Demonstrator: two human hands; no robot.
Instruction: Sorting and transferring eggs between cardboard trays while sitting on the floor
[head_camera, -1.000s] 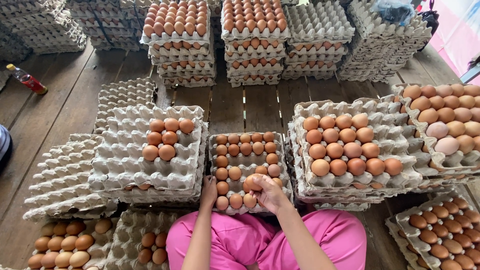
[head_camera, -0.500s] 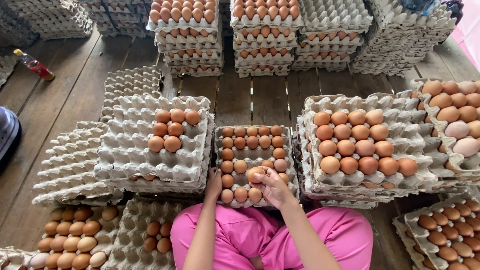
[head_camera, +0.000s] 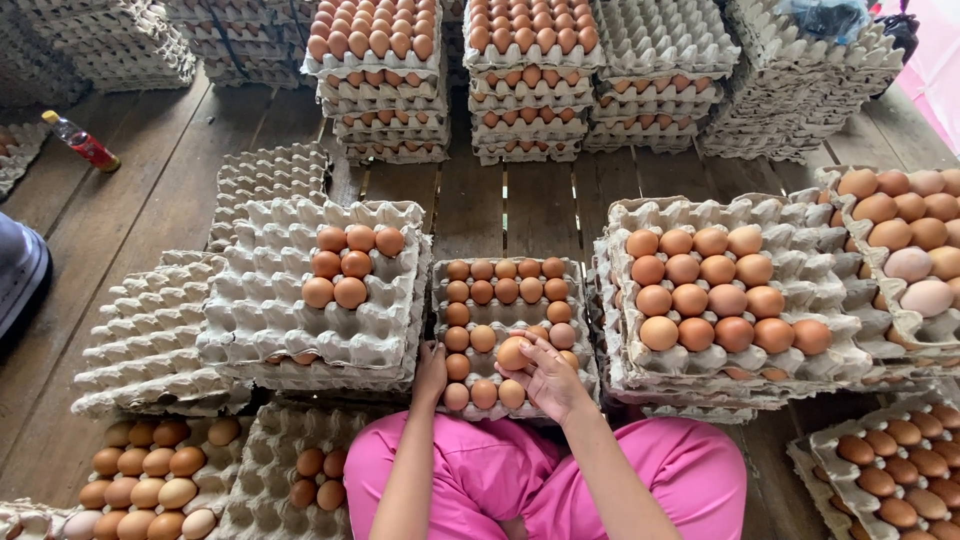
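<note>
So from the head camera, the landmark to go by is the middle egg tray (head_camera: 500, 300), sitting on the wooden plank floor (head_camera: 160, 190) right in front of the person's pink-trousered legs (head_camera: 640, 475). The right hand (head_camera: 550, 378) is over the near right part of that tray, fingers curled around a brown egg (head_camera: 514, 353), so it's clamped on the egg and holding it just above the near rows. The left hand (head_camera: 432, 372) rests on the near left edge of the same tray, fingers together and pressed against the cardboard; it grips no egg. Left of the middle tray is a stack of grey trays (head_camera: 300, 330) with a small cluster of brown eggs on top near its far right corner. Right of the middle tray there's another stack (head_camera: 790, 220) with a bigger block of eggs covering most of its top. Further right still, more trays of eggs, some paler, run off the frame edge (head_camera: 905, 250). Beyond the middle tray, tall stacks of full trays (head_camera: 450, 70) line the back. Near-left of it, by the person's knee, sit trays with a handful of eggs (head_camera: 150, 480). Far off to the left, a small bottle with a red label (head_camera: 82, 142) lies on the planks.
</note>
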